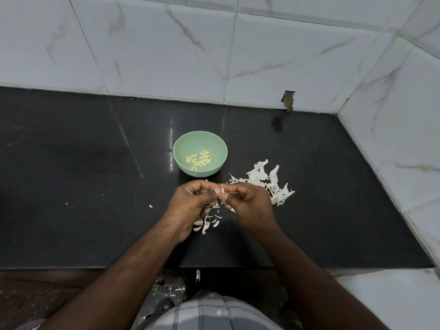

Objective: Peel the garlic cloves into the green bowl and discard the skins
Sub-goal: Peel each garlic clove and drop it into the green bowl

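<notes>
Fingers (215, 192) of both hands meet at the middle of the view, curled and pinching one small pale garlic clove (222, 190) between them. On the left hand (190, 203) the thumb and forefinger press the clove from the 9 o'clock side; on the right hand (247, 202) the thumb and curled fingers nip it from the 3 o'clock side. Only a sliver of the clove shows between the fingertips, so how much skin remains on it cannot be told. Both hands hover just above the polished black stone worktop (83, 186).

Nearest the viewer, at 6 o'clock, lies a lap in grey checked cloth (214, 313). Beyond it, directly under the hands and slightly toward 7 o'clock of them, sits a small scatter of white papery garlic skins (206, 225) on the worktop. A single white fleck (150, 206) lies apart at 9 o'clock of the left hand.

At 2 o'clock of the right hand, partly hidden by it, spreads a larger heap of white papery skins and stem pieces (266, 181), touching the worktop and well clear of the bowl.

Farther on, at 12 o'clock of the hands and near them, stands the round pale green bowl (183, 144), upright. Inside it, gathered on its floor, rests a cluster of peeled yellowish garlic cloves (199, 160).

Farthest off, white marbled wall tiles (166, 44) rise behind the worktop, with a chipped hole (288, 100) at their foot toward 1 o'clock.
</notes>
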